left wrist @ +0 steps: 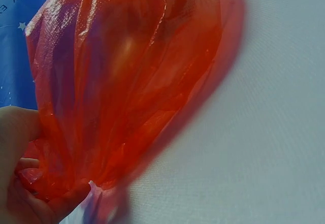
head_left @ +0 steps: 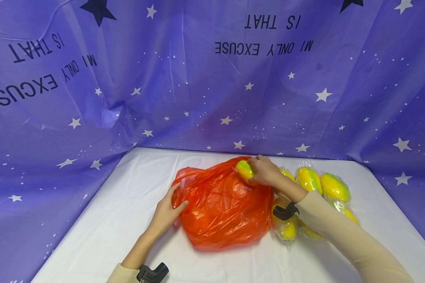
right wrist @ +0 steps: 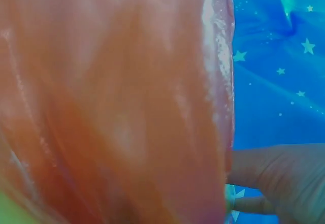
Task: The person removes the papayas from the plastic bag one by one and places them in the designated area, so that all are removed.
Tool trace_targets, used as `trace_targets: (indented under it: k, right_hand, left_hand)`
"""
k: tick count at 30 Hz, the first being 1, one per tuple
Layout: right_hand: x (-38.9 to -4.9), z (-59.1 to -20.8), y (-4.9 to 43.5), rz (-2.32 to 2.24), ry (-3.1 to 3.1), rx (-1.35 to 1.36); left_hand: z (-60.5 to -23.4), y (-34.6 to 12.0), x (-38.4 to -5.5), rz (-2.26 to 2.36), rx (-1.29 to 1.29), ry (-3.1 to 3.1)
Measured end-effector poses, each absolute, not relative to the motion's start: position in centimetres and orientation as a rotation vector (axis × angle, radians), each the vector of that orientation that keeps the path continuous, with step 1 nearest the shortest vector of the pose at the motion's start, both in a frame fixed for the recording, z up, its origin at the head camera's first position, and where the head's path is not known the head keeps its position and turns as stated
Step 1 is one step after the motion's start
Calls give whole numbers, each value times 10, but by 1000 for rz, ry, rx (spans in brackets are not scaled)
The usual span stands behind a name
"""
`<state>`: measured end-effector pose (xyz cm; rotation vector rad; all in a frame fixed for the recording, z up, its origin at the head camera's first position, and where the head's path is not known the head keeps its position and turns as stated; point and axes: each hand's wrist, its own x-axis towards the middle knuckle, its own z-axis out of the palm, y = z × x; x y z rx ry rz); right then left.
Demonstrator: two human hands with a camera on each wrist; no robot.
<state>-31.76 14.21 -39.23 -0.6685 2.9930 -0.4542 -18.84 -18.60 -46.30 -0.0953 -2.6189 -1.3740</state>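
Note:
A red plastic bag [head_left: 223,214] bulges on the white table. My left hand [head_left: 164,210] pinches its left edge between thumb and fingers; in the left wrist view that hand [left wrist: 30,193] holds the gathered, see-through film. At the bag's upper right, my right hand [head_left: 265,171] grips a yellow-green mango [head_left: 244,169], which overlaps the red film there. In the right wrist view the bag [right wrist: 127,92] fills most of the picture, and part of my right hand [right wrist: 292,178] shows beyond its edge. What lies inside the bag is hidden in the head view.
Several more mangoes in clear wrap lie right of the bag, among them one at the back [head_left: 309,179], one at the far right [head_left: 335,188] and one by the bag's side [head_left: 288,231]. My right forearm passes over this group. A purple star-patterned cloth [head_left: 198,90] stands behind the table [head_left: 106,232].

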Motion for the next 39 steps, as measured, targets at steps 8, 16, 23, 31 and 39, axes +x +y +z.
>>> trace_targets:
  k: [8, 16, 23, 31, 39]
  right_hand:
    - [-320, -399, 144, -442, 2952, -657]
    - [-317, -398, 144, -547, 2923, -713]
    - [-310, -396, 142, -714, 2861, -844]
    - [-298, -391, 145, -908, 2764, -810]
    - [-290, -380, 151, -1179, 2622, -724]
  left_hand:
    - [-464, -186, -189, -1360, -117, -2600]
    - [-462, -186, -188, -1405, -79, -2625]
    - [-462, -186, -188, -1401, -60, -2635]
    - [-462, -186, -188, -1409, -47, -2643]
    - [-461, -185, -187, -1390, -52, -2645]
